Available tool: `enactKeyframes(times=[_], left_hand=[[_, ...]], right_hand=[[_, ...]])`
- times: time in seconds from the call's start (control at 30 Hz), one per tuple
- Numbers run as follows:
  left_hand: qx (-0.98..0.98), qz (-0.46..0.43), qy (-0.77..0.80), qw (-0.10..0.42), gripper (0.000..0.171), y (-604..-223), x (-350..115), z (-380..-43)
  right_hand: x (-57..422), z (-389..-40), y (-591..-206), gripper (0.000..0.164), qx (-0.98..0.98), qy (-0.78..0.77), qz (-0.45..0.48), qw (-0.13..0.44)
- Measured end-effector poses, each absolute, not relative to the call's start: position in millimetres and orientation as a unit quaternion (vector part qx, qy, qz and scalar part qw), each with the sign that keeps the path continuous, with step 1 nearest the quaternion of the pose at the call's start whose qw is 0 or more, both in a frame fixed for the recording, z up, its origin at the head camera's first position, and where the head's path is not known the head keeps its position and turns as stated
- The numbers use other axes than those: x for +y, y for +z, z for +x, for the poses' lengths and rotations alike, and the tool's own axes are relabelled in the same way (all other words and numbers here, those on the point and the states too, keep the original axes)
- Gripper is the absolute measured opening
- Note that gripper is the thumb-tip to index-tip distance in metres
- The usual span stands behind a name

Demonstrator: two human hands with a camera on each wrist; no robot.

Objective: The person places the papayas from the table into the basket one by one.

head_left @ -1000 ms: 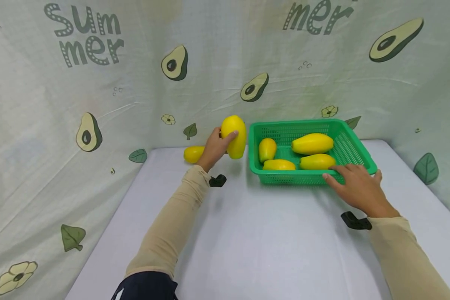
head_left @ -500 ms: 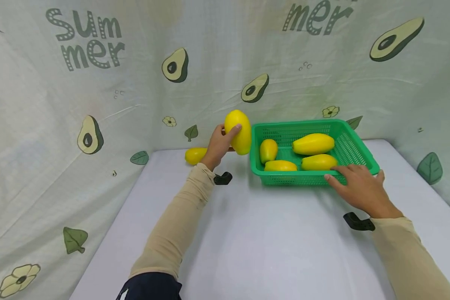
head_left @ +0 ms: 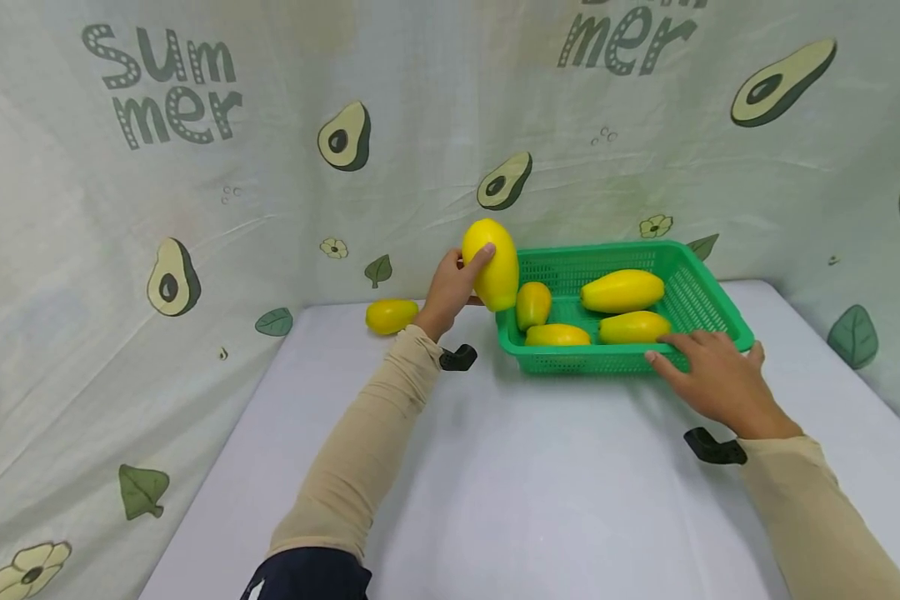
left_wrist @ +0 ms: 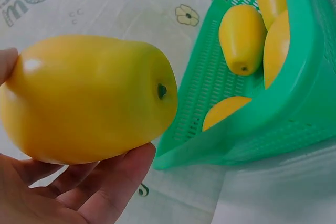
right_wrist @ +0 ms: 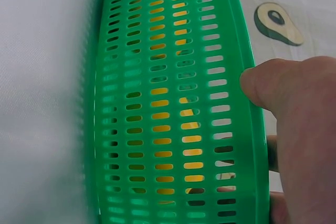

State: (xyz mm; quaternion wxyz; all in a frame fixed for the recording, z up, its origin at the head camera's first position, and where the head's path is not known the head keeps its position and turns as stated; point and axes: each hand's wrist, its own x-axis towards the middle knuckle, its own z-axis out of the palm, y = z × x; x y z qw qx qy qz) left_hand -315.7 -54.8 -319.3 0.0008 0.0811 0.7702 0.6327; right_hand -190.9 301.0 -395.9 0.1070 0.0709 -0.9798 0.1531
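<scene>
My left hand (head_left: pixel 459 282) grips a large yellow fruit (head_left: pixel 492 262) upright in the air, right over the left rim of a green slotted basket (head_left: pixel 585 360). The left wrist view shows this fruit (left_wrist: pixel 89 98) cradled in my fingers (left_wrist: pixel 113 182), with the basket (left_wrist: pixel 294 103) just beyond it. Several yellow fruits (head_left: pixel 622 290) lie inside the basket. My right hand (head_left: pixel 708 379) holds the basket's near right rim. In the right wrist view one finger (right_wrist: pixel 283 90) lies on the rim of the basket (right_wrist: pixel 157 77) and others show dimly through the slots.
One more yellow fruit (head_left: pixel 392 316) lies on the white table (head_left: pixel 540 483) at the back left, near the avocado-print cloth wall (head_left: pixel 195 208). That cloth closes off the back and both sides. Black wrist mounts (head_left: pixel 712 448) hang under both forearms.
My left hand has carried the yellow fruit to the right, from beside the basket to over its left rim. The right hand has stayed on the basket's corner.
</scene>
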Motion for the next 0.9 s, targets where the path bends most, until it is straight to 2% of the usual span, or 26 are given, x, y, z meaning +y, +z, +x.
enactKeyframes(times=[0.27, 0.9], left_hand=[[0.764, 0.077, 0.641, 0.021, 0.081, -314, -42, -317], [0.735, 0.097, 0.669, 0.055, 0.074, -297, -13, -323]], right_hand=[[301, -190, -394, 0.065, -0.981, 0.147, 0.068, 0.107], [299, -188, -395, 0.065, -0.981, 0.145, 0.072, 0.107]])
